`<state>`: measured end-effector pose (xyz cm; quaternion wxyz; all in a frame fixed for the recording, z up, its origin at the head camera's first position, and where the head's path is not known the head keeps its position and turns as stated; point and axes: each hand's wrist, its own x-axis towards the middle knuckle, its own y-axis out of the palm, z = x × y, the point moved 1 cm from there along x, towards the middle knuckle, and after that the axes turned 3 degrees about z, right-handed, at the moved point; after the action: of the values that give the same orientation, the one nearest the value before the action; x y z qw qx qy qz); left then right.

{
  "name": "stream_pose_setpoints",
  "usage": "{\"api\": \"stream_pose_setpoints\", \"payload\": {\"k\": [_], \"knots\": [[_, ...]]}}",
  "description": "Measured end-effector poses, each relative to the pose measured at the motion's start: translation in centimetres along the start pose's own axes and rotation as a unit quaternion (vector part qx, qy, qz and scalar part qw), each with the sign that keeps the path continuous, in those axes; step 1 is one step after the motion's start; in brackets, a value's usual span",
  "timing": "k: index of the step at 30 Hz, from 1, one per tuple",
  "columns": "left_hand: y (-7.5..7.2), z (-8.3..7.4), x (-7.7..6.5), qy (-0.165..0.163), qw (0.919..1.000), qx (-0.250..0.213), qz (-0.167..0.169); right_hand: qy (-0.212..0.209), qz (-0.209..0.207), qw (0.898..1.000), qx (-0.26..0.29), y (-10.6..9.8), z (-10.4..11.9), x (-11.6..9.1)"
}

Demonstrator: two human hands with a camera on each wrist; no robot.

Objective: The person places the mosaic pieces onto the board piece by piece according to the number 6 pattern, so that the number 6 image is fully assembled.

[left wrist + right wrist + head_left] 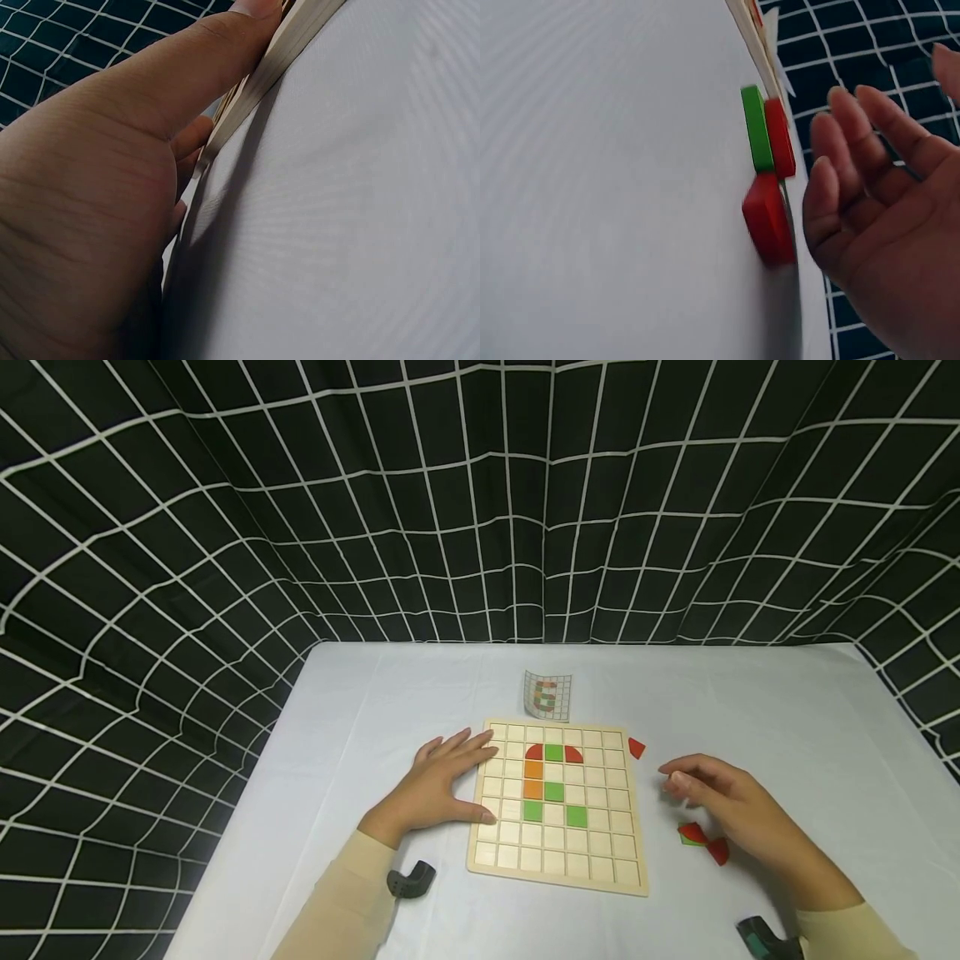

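A wooden grid board [555, 860] lies on the table. My left hand [442, 781] has its fingers spread over the board's left edge, thumb and fingertips touching it; the left wrist view shows the thumb [202, 64] at the board's side. Set in the grid are red quarter-round pieces [534, 752], orange squares [533, 769] and several green squares [576, 816]. To the right of the board my right hand [727, 802] hovers above the table with loosely bent fingers, holding nothing. Close below it lie a green piece [757, 131] and red pieces [768, 221].
Another red piece [636, 747] lies beside the board's upper right edge. Behind the board stands a small curled pattern card [547, 696] with a coloured grid drawing. A black curtain with white grid lines [510, 527] surrounds the white table [375, 693].
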<state>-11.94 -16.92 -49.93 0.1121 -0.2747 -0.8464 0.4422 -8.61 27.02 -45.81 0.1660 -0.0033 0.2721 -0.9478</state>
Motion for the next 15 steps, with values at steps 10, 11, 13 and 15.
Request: {"api": "stream_pose_setpoints", "payload": {"k": [10,11,13,15], "knots": [[0.3,0.2,0.0,-0.007,1.0000,0.006,-0.002,-0.001,0.040,0.999,0.008,-0.7,-1.8,-1.0],[0.3,0.2,0.0,-0.008,0.9999,0.007,-0.002,-0.001,0.044,0.999,0.009,-0.7,-2.0,-1.1],[0.3,0.2,0.0,-0.007,0.9999,0.008,-0.002,-0.002,0.048,0.999,0.007,-0.7,-2.5,-1.2],[0.3,0.2,0.0,-0.006,0.9999,0.009,0.000,-0.005,0.046,0.999,-0.004,-0.7,-2.7,-1.2]]}}
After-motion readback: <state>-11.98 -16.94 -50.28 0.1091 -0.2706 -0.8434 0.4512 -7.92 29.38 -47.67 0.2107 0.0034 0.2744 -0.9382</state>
